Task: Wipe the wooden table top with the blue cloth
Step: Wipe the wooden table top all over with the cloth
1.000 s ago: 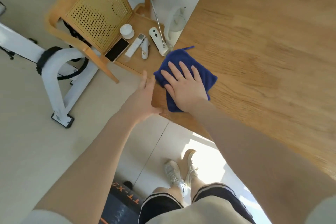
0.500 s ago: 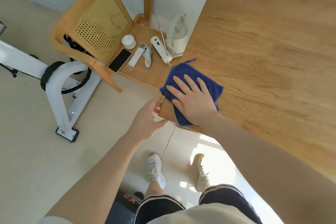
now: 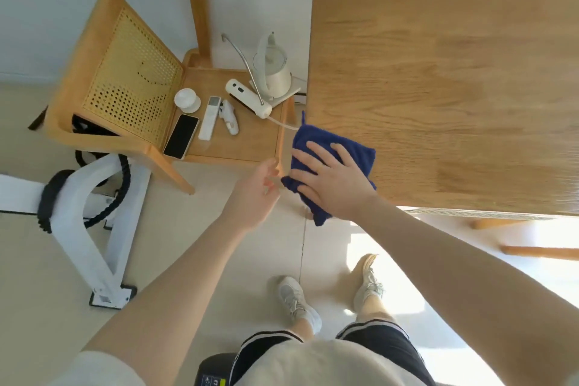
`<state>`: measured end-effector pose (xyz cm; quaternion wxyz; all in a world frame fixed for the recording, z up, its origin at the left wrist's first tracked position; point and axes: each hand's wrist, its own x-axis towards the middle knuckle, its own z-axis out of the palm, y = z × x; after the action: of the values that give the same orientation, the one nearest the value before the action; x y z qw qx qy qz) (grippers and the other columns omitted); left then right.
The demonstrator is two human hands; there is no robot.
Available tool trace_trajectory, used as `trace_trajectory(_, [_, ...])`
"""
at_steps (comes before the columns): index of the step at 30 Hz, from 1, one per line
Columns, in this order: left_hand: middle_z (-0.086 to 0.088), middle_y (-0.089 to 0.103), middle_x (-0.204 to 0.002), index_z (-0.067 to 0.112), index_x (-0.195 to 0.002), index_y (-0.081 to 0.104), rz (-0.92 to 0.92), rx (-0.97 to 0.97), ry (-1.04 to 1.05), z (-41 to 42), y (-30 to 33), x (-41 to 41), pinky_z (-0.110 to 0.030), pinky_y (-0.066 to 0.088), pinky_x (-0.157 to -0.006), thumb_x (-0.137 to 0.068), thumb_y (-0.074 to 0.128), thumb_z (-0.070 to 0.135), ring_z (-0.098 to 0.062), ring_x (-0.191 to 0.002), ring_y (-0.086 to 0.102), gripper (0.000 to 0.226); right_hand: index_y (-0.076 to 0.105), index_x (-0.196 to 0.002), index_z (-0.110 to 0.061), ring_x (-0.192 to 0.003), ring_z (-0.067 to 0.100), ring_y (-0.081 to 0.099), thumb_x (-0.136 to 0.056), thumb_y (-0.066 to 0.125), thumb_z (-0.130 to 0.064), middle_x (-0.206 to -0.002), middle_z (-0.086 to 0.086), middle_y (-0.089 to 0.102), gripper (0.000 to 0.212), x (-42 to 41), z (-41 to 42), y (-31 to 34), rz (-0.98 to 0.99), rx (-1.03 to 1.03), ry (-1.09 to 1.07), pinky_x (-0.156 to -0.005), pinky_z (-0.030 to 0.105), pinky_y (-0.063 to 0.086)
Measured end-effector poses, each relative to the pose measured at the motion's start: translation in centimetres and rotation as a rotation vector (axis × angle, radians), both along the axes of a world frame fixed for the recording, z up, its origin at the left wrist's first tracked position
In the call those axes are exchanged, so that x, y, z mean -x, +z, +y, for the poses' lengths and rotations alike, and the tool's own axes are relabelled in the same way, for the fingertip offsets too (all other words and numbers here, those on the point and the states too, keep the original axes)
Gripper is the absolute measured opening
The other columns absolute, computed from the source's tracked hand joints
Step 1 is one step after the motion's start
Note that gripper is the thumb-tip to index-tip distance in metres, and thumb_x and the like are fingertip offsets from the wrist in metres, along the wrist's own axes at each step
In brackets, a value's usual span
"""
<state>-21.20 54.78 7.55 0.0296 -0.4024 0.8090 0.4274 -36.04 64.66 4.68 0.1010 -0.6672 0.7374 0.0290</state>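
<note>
Right hand: your right hand [image 3: 332,180] lies flat, fingers spread, pressing the blue cloth [image 3: 329,166] down so it drags evenly.
Cloth position: at the near left corner of the wooden table top [image 3: 454,72], its edge overhanging.
Left hand: your left hand [image 3: 258,194] hangs relaxed and cupped just off the edge, grasping nothing, likely to catch crumbs.
Chair [image 3: 150,88]: beside the table, holding small items.

Right hand [image 3: 332,180] presses the blue cloth [image 3: 360,150] flat at the wooden table [image 3: 454,72] corner, left hand [image 3: 255,197] cupped below
</note>
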Motion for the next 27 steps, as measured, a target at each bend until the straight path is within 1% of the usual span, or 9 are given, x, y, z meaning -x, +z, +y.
trace_trajectory(2, [-0.001,0.050,-0.138,0.015,-0.143,0.031,-0.010,0.056,-0.017,-0.5,0.0,0.0,-0.024,0.038,-0.096,-0.094,0.050,0.017,-0.018,-0.121,0.051,0.053,0.048,-0.129,-0.035,-0.143,0.025,0.015,-0.097,0.019,-0.042,-0.154,-0.004,0.024,0.043,-0.1,-2.3,0.3,-0.050,0.001,-0.240,-0.112,0.050,0.009])
trace_trajectory(4, [-0.002,0.048,-0.140,0.015,-0.144,0.029,-0.002,0.069,-0.005,-0.8,0.0,0.0,-0.025,0.038,-0.097,-0.093,0.051,0.019,-0.018,-0.123,0.050,0.056,0.041,-0.134,-0.035,-0.144,0.026,0.009,-0.099,0.023,-0.040,-0.157,-0.002,0.016,0.040,-1.0,-3.1,-0.2,-0.022,0.049,-0.380,-0.112,0.051,0.005])
trace_trajectory(9, [0.005,0.051,-0.127,0.011,-0.140,0.036,0.119,0.057,-0.020,0.2,0.3,1.4,-0.015,0.038,-0.093,-0.096,0.043,0.008,-0.007,-0.109,0.050,0.045,0.046,-0.133,-0.035,-0.134,0.028,0.037,-0.092,0.023,-0.042,-0.146,0.001,0.041,0.047,-3.8,1.2,-1.0,0.027,0.082,-0.298,-0.108,0.053,0.026])
trace_trajectory(11, [0.003,0.043,-0.136,0.008,-0.140,0.036,0.138,0.099,-0.121,0.5,0.1,2.6,-0.008,0.031,-0.100,-0.096,0.040,0.005,-0.007,-0.118,0.044,0.045,0.045,-0.133,-0.033,-0.130,0.028,0.043,-0.091,0.026,-0.041,-0.143,0.002,0.046,0.048,-2.4,2.7,-1.0,0.026,0.076,-0.307,-0.106,0.051,0.030])
trace_trajectory(14, [-0.003,0.015,-0.157,0.011,-0.147,0.022,0.063,0.180,-0.291,1.1,-0.2,4.2,-0.023,0.020,-0.113,-0.098,0.036,0.015,-0.013,-0.142,0.019,0.052,0.045,-0.135,-0.030,-0.131,0.030,0.042,-0.093,0.028,-0.039,-0.143,0.004,0.046,0.046,1.1,4.7,-1.2,0.050,0.125,-0.473,-0.105,0.052,0.030])
trace_trajectory(19, [0.000,0.003,-0.159,0.012,-0.149,0.014,-0.061,0.219,-0.307,2.1,0.1,5.1,-0.025,0.026,-0.108,-0.101,0.029,0.023,-0.016,-0.142,0.019,0.051,0.046,-0.136,-0.026,-0.132,0.035,0.040,-0.092,0.026,-0.038,-0.144,0.010,0.043,0.049,2.3,5.3,-0.7,0.020,0.112,-0.704,-0.105,0.056,0.029])
trace_trajectory(21, [0.000,0.007,-0.158,0.013,-0.149,0.012,-0.049,0.189,-0.307,1.8,0.2,5.1,-0.024,0.022,-0.110,-0.101,0.029,0.020,-0.015,-0.143,0.017,0.052,0.045,-0.136,-0.028,-0.132,0.035,0.040,-0.089,0.029,-0.038,-0.144,0.008,0.044,0.050,0.4,3.9,-0.4,0.014,0.125,-0.681,-0.105,0.056,0.029])
trace_trajectory(23, [0.003,0.015,-0.156,0.015,-0.150,0.011,-0.012,0.122,-0.283,1.5,0.5,5.3,-0.020,0.019,-0.108,-0.101,0.029,0.017,-0.011,-0.142,0.019,0.052,0.042,-0.137,-0.030,-0.136,0.033,0.035,-0.090,0.031,-0.037,-0.148,0.005,0.038,0.050,-1.7,2.4,-0.4,-0.010,0.095,-0.525,-0.108,0.054,0.025])
trace_trajectory(27, [0.012,0.032,-0.147,0.027,-0.149,0.017,0.051,-0.156,-0.107,1.2,1.1,5.2,-0.021,0.027,-0.106,-0.100,0.029,0.017,-0.003,-0.134,0.030,0.051,0.053,-0.128,-0.032,-0.132,0.030,0.041,-0.090,0.037,-0.038,-0.142,0.001,0.047,0.042,-2.8,1.4,-0.5,-0.034,0.071,-0.349,-0.107,0.051,0.029])
